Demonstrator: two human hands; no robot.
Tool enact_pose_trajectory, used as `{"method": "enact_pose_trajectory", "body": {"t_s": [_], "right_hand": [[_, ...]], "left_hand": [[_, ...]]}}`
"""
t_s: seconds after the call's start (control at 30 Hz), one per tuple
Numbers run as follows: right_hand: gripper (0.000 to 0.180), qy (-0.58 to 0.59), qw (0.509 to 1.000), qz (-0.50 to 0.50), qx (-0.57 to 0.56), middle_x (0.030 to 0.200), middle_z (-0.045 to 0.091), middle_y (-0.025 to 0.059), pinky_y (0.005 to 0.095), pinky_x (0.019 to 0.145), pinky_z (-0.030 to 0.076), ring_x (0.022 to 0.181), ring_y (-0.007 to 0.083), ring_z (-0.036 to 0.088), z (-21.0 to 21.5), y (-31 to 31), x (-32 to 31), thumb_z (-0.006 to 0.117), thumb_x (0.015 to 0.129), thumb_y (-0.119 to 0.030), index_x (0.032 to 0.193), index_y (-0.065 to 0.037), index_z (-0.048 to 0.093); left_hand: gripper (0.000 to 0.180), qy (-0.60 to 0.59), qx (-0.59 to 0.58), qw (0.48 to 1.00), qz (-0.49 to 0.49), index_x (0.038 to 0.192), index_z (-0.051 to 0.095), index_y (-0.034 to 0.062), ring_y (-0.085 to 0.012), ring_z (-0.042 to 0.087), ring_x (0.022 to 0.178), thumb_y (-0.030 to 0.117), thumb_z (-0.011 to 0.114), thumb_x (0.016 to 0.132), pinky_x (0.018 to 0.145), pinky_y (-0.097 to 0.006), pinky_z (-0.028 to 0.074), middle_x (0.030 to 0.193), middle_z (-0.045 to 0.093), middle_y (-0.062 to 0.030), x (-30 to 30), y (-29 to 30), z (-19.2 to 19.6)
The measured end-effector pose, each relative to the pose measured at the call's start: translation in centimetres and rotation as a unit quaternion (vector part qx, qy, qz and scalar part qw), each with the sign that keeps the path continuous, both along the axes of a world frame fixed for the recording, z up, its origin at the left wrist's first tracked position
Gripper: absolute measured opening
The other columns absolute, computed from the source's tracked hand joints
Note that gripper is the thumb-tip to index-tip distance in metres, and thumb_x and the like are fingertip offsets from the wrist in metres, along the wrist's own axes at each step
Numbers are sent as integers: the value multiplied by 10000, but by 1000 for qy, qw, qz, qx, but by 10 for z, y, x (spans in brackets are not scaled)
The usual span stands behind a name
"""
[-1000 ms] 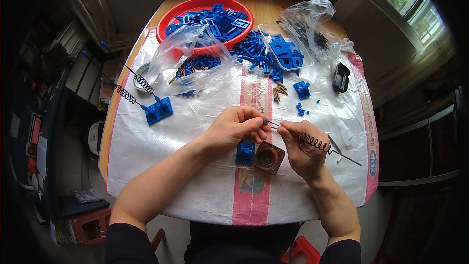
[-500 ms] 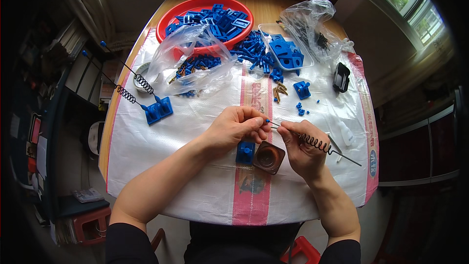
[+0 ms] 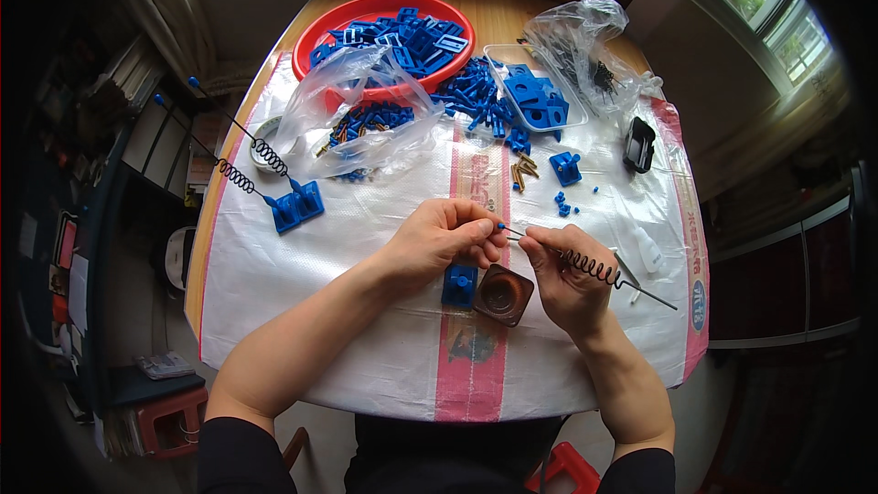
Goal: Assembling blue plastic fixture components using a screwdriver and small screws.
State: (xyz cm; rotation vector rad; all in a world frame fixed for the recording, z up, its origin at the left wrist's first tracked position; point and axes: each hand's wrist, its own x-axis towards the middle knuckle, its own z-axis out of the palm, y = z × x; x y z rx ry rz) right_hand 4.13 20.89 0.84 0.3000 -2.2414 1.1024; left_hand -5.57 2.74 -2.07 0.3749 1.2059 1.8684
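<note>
In front of me, my left hand (image 3: 448, 240) pinches a small blue cap (image 3: 501, 226) between thumb and fingertips. My right hand (image 3: 569, 279) is closed around a black coiled wire spring (image 3: 594, 267) with straight ends. One thin end of the wire meets the blue cap, but how far in it sits I cannot tell. A second straight wire tip shows just below; its other end is hidden. Beneath my hands are a blue plastic base (image 3: 459, 287) with a knob and a square brown dish (image 3: 504, 296) with a round hollow. Several small blue caps (image 3: 563, 204) lie farther off.
At the far side stand a red basin (image 3: 302, 41) of blue parts, clear bags (image 3: 306, 105) and a clear tray (image 3: 580, 124). Brass pieces (image 3: 524, 169), a white bottle (image 3: 648, 249) and a black case (image 3: 638, 144) lie rightward. A finished-looking two-spring blue base (image 3: 298, 208) stands left.
</note>
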Motion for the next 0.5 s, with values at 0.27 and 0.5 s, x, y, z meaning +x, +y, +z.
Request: {"method": "enact_pose_trajectory", "body": {"t_s": [0.27, 0.5], "right_hand": [[111, -3, 1000, 0, 1, 707, 656, 99, 297, 530, 474, 590, 202, 631, 2, 0, 0, 758, 806, -46, 896, -20, 699], [114, -6, 1000, -2, 3, 706, 655, 92, 296, 528, 472, 587, 200, 629, 0, 1, 1, 761, 801, -40, 894, -23, 697]], "left_hand": [[198, -2, 8, 1000, 0, 1134, 567, -28, -145, 656, 846, 102, 531, 989, 764, -266, 548, 1013, 668, -137, 0, 0, -1], [202, -2, 7, 1000, -1, 1136, 566, -32, -145, 657, 844, 101, 530, 989, 765, -265, 549, 1010, 669, -137, 0, 0, -1]]}}
